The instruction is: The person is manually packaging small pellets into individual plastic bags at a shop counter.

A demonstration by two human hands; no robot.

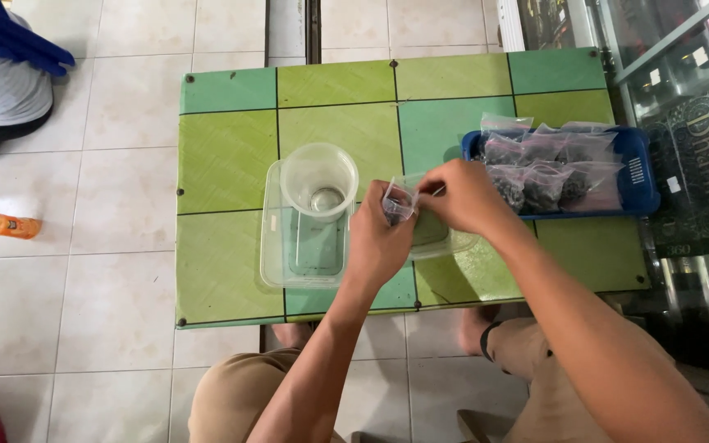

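Observation:
Both my hands meet over the middle of a green tiled table. A small clear plastic bag with something dark at its bottom is gripped by my left hand from below. My right hand pinches the bag's top edge. Under my hands lies a clear plastic lid or shallow container, partly hidden. Left of my hands a clear round cup stands inside a clear rectangular tub.
A blue tray at the table's right holds several small clear bags of dark stuff. A glass display case stands at the far right. Another person sits at the top left; an orange bottle lies on the tiled floor.

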